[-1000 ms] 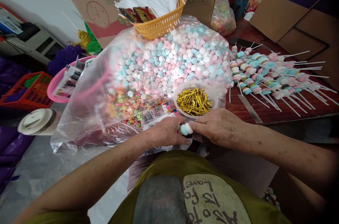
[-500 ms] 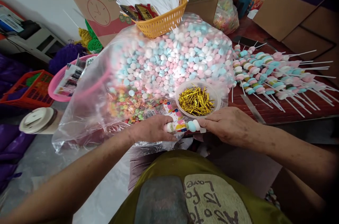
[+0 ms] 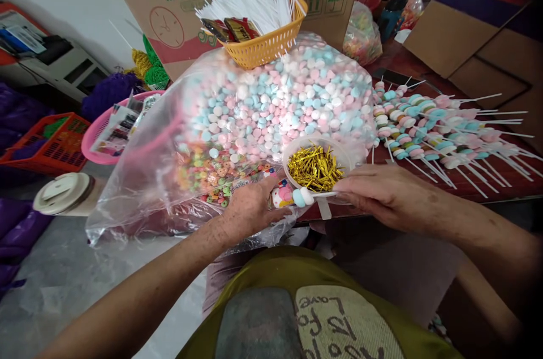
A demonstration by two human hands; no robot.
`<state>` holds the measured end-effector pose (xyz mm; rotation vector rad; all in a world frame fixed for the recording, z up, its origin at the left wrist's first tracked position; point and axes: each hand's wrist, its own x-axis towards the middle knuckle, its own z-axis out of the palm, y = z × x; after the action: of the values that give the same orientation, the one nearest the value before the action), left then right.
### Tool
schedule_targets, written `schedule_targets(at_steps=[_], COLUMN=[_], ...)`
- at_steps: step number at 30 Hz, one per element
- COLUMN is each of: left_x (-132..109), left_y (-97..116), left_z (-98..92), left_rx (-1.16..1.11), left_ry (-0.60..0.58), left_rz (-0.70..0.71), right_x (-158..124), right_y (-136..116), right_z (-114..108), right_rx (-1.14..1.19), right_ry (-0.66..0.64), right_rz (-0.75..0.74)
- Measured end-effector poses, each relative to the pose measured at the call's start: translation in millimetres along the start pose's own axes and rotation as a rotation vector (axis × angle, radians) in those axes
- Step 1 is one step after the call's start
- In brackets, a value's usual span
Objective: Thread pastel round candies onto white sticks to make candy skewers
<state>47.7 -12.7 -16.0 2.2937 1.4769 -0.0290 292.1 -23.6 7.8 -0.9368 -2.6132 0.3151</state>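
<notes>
My left hand (image 3: 250, 209) is closed around a candy skewer (image 3: 297, 197) inside a small printed wrapper; blue and white candies stick out of its right end. My right hand (image 3: 382, 192) pinches the skewer's white stick just right of those candies. Both hands sit in front of a clear tub of gold twist ties (image 3: 314, 167). Behind them lies a big clear bag of pastel candies (image 3: 275, 104).
Several finished candy skewers (image 3: 441, 127) lie on the red table (image 3: 424, 184) at right. A yellow basket of white sticks (image 3: 263, 45) rests on the bag. Cardboard boxes (image 3: 475, 25) stand behind; a pink basin (image 3: 106, 138) and a red basket (image 3: 51, 144) are at left.
The hands drew apart, the left one sliding the printed wrapper along the skewer. Both hands rose slightly toward the tub of gold ties.
</notes>
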Motion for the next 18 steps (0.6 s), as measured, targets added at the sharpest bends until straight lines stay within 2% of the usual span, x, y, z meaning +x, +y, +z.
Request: schedule_targets(at_steps=[2, 4, 7, 9, 13, 14, 15, 18], left_x=[1.3, 3.8, 5.2, 2.5, -5.3, -6.1, -6.2, -3.9], left_y=[0.6, 1.6, -1.8, -8.8, -25.0, -27.3, -28.7, -27.2], left_z=[2.7, 7.0, 5.0, -5.5, -29.8, -32.5, -33.2, -26.1], left_rx=[0.016, 0.072, 0.028, -0.144, -0.491, -0.548, -0.598, -0.769], left_ry=[0.017, 0.082, 0.178, 0.070, -0.410, -0.492, -0.542, -0.591], left_rz=[0.030, 0.067, 0.099, 0.134, 0.179, 0.167, 0.149, 0.121], right_x=[-0.2, 1.5, 0.8, -4.3, -17.0, -18.6, -19.3, -17.3], right_y=[-2.7, -6.5, -7.0, -2.8, 5.8, 6.5, 6.4, 3.8], right_z=[1.6, 5.9, 8.1, 5.2, -1.4, -2.5, -3.5, -8.0], right_rx=[0.066, 0.098, 0.039, -0.009, 0.008, 0.023, 0.038, 0.036], right_ry=[0.023, 0.068, 0.117, 0.142, 0.186, 0.187, 0.189, 0.182], right_rz=[-0.063, -0.073, -0.063, -0.084, -0.144, -0.151, -0.160, -0.196])
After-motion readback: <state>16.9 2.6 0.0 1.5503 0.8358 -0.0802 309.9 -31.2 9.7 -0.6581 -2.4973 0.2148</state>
